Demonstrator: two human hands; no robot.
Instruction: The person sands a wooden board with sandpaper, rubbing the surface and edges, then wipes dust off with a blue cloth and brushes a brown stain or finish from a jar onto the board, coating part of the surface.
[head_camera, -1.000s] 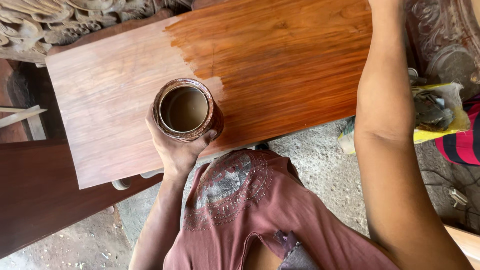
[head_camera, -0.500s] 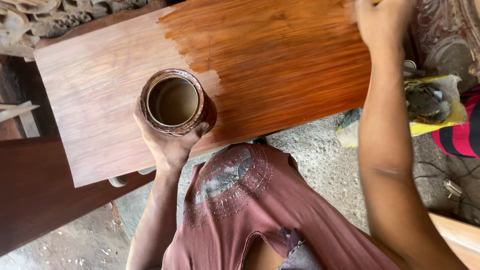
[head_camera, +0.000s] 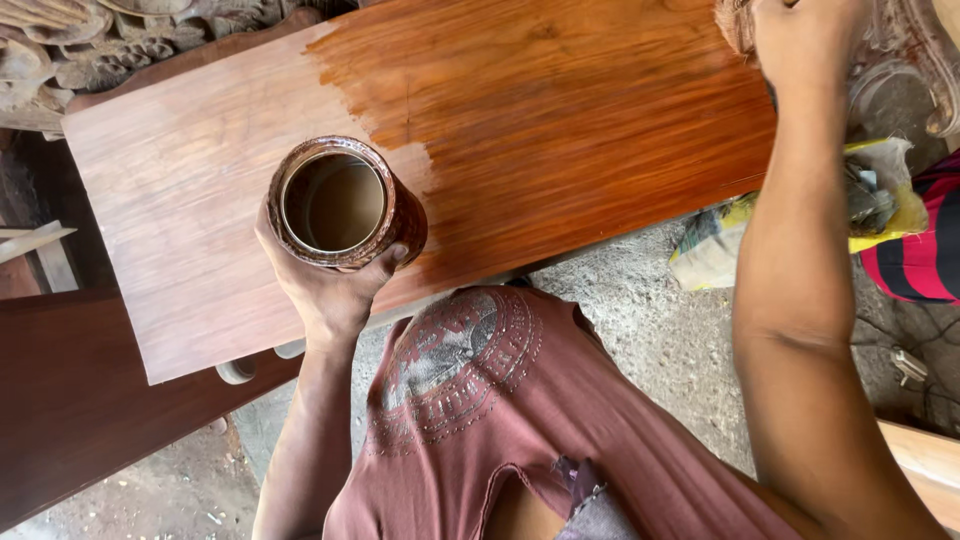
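Note:
My left hand (head_camera: 325, 290) grips a stained round can (head_camera: 340, 205) of brownish liquid, held over a wooden board (head_camera: 180, 200). The board's right part is wet, glossy red-brown; its left part is pale, bare wood. My right hand (head_camera: 800, 40) is at the board's far right end near the top of the view, fingers closed around a brush or rag (head_camera: 735, 22) of which only a bit shows.
A dark brown panel (head_camera: 70, 410) lies at lower left. Carved wooden pieces (head_camera: 110, 40) sit at top left and another carved piece (head_camera: 910, 60) at top right. A yellow bag (head_camera: 880, 195) and red striped cloth (head_camera: 925, 250) lie on the concrete floor (head_camera: 640, 320).
My right hand has come down into view at the board's right end. The can and left hand have shifted slightly left in the view.

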